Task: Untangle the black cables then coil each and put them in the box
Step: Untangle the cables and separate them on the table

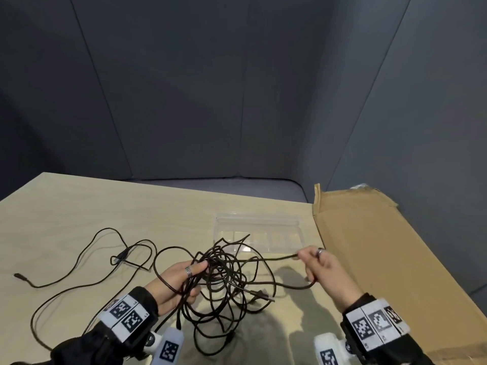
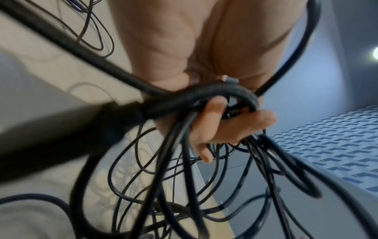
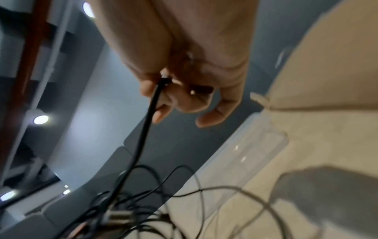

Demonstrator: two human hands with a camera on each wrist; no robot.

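**Untangling in hand: one strand drawn from the knot**

Cables (image 1: pixel 224 280) hang as a dense black snarl above the pale surface (image 1: pixel 79 206), gathered in the left hand (image 1: pixel 176 281), whose fingers (image 2: pixel 212 113) curl round a bundle of loops. The right hand (image 1: pixel 320 267) pinches a single strand (image 1: pixel 274 258) drawn out to the right of the knot. Another run of cable (image 1: pixel 87 264) lies loose on the surface to the left. The clear box (image 1: pixel 287 225) stands empty just behind the snarl, beside a cardboard sheet (image 1: pixel 382 259). Judged step: untangling, early; nothing coiled yet. The next move likely calls for following the pinched strand back through the loops while the left hand slackens its hold, lest pulling tighten the knot.
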